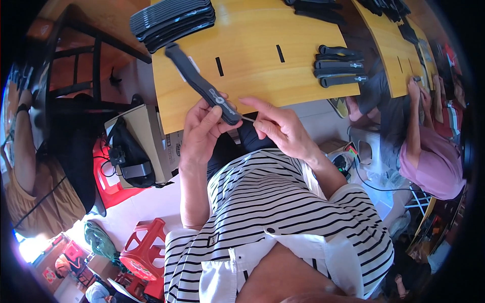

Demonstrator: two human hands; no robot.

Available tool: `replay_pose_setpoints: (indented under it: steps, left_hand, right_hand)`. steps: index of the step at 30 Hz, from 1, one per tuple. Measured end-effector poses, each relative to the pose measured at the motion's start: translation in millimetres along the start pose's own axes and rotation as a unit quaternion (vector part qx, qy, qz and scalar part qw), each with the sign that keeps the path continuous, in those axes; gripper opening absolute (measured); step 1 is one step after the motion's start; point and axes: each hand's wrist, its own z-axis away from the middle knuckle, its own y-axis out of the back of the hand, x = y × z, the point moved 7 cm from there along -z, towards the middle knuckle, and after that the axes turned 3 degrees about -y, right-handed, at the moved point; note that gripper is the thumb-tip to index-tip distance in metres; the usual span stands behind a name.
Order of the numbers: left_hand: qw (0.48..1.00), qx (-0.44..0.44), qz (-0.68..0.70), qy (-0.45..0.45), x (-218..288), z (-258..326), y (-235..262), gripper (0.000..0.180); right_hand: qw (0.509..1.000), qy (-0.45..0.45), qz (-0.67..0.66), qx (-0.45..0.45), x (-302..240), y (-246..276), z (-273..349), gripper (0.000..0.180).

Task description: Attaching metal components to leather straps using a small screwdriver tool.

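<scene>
My left hand (pixel 198 132) grips the near end of a long black strap (pixel 206 90), thumb on top and fingers beneath. White print and a round mark show near the held end. The strap's far end slants up and left over the table. Close on the right, my right hand (pixel 288 132) is closed on a thin metal rod (pixel 247 118), with the index finger stretched toward the strap. The rod's tip meets the strap's rounded near end; whether it goes inside cannot be seen.
A yellow wooden table (pixel 252 50) has two dark slots. A tall stack of black straps (pixel 174 22) lies at its far left, a smaller pile (pixel 337 66) at the right. A cardboard box (pixel 144 131) and a red stool (pixel 144 247) stand left. Other people work on both sides.
</scene>
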Motion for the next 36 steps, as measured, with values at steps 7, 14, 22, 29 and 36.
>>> replay_pose_setpoints:
  steps: [7, 14, 22, 29, 36]
  left_hand:
    - [0.993, -0.022, 0.069, 0.091, -19, 1, 5, 0.029]
    - [0.997, -0.044, 0.004, 0.070, -17, 3, -8, 0.032]
    - [0.997, 0.008, 0.035, 0.073, -28, 1, -5, 0.032]
    - [0.996, 0.009, -0.005, 0.092, -35, -4, -5, 0.032]
    - [0.995, 0.025, 0.013, 0.094, -37, -8, -13, 0.031]
  right_hand:
    - [0.937, 0.197, 0.282, -0.062, -20, -13, 5, 0.048]
    - [0.957, -0.090, -0.245, -0.124, 25, -1, -2, 0.033]
    - [0.993, -0.068, -0.095, 0.007, 6, 17, -3, 0.020]
    - [0.997, 0.029, 0.035, -0.060, 1, 12, -18, 0.023]
    - [0.996, 0.042, 0.019, -0.072, 3, 21, -25, 0.020]
